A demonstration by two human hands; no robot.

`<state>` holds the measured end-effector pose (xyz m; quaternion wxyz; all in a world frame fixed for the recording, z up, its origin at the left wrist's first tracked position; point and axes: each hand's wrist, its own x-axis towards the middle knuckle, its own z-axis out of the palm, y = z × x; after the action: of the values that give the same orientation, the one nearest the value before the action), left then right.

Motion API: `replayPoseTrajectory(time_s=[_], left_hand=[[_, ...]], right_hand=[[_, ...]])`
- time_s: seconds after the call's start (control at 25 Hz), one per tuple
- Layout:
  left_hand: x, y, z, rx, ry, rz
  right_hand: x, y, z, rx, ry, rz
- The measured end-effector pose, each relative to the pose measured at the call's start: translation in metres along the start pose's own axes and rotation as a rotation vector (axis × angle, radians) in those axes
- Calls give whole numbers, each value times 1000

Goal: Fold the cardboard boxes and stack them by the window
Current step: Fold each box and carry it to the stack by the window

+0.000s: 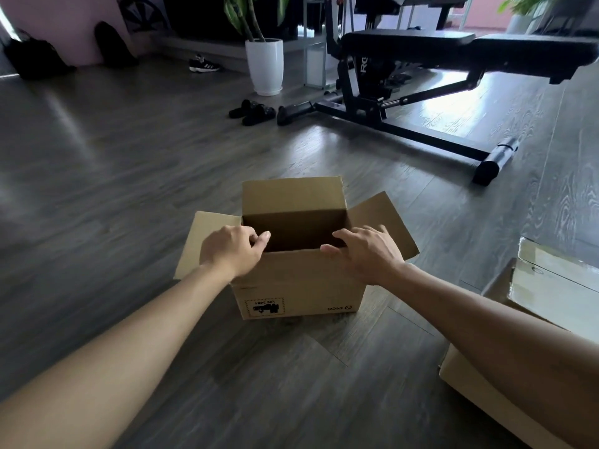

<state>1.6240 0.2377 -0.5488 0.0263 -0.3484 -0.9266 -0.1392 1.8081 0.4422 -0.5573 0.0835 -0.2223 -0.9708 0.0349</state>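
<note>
A brown cardboard box [298, 283] stands upright on the floor in front of me, printed side toward me. Its top is open: the far flap [291, 194] stands up, and the left flap [207, 234] and right flap [382, 218] splay outward. My left hand [231, 249] grips the near left corner of the rim with curled fingers, thumb lying along the near edge. My right hand [366, 251] rests on the near right corner, fingers fairly straight and reaching over the rim. A second cardboard box [547, 296] with tape strips lies at the lower right, partly behind my right forearm.
Dark wood floor all around. A black weight bench [421, 92] stands behind the box to the right. A white plant pot [264, 66], black sandals [252, 111] and a sneaker [204, 64] are farther back. Dark bags [35, 56] lean against the far left wall.
</note>
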Motion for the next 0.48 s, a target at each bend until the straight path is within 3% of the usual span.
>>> replayPoseTrajectory(time_s=[0.12, 0.2, 0.32, 0.48], left_hand=[[-5, 6, 12, 19, -385, -11], [-21, 7, 35, 32, -498, 59], [-46, -6, 69, 202, -555, 155], [-56, -17, 87, 334, -486, 197]], right_hand=[[3, -5, 6, 85, -315, 53], [-10, -8, 28, 22, -409, 29], [-43, -10, 69, -88, -446, -31], [-53, -11, 94, -116, -365, -32]])
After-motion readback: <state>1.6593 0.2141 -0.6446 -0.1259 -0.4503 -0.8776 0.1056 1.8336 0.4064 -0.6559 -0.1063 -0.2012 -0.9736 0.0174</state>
